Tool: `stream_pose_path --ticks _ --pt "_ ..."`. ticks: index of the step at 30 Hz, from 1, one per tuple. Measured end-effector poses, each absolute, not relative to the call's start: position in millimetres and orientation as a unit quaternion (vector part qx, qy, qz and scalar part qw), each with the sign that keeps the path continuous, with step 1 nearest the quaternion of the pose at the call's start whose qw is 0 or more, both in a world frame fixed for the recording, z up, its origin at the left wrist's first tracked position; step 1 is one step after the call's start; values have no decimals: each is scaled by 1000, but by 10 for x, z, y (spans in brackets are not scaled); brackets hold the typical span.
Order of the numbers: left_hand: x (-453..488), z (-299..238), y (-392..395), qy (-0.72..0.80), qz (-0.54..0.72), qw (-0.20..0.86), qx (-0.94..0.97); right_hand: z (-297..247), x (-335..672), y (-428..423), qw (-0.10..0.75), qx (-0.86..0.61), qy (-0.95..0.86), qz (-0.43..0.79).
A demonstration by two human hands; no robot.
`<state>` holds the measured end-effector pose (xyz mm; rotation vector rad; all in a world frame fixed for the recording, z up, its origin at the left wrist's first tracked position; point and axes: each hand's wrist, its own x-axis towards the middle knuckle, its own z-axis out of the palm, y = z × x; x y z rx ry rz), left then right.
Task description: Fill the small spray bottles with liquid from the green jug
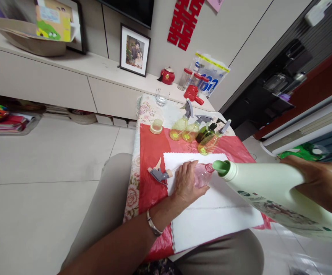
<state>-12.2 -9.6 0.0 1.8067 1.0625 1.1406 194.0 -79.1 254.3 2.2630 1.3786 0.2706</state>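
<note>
My left hand (pixel 186 185) is wrapped round a small clear pink bottle (pixel 202 175), which tilts to the right above a white cloth (pixel 211 217). In my right hand (pixel 323 183) is a large pale green detergent jug (pixel 271 177), tipped on its side. The jug's green spout (pixel 221 167) meets or nearly meets the pink bottle's open mouth; whether liquid flows cannot be made out. To the left of my left hand lies a grey and peach spray trigger head (pixel 160 175). Behind it stands a translucent cream cap (pixel 156 126).
Several bottles, including a clear yellowish spray bottle (pixel 179 128) and a dark green pump bottle (pixel 206 132), stand at the back of the red-covered table (pixel 151 143). A glass cup (pixel 162 97) is farther back. Beyond runs a low cabinet (pixel 111 91) with jars and a framed photo.
</note>
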Motion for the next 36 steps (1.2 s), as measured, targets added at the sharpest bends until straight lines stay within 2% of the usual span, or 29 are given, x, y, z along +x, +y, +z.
stream_pose_path --ticks 15,27,36 --pt "-109 -14 -95 414 455 367 698 2545 1929 -784 220 828 507 96" --pt "-114 -7 -98 413 454 369 697 2541 1915 -779 247 820 506 104" --pt "-115 -1 -100 415 454 372 695 2552 1939 -783 224 829 505 93"
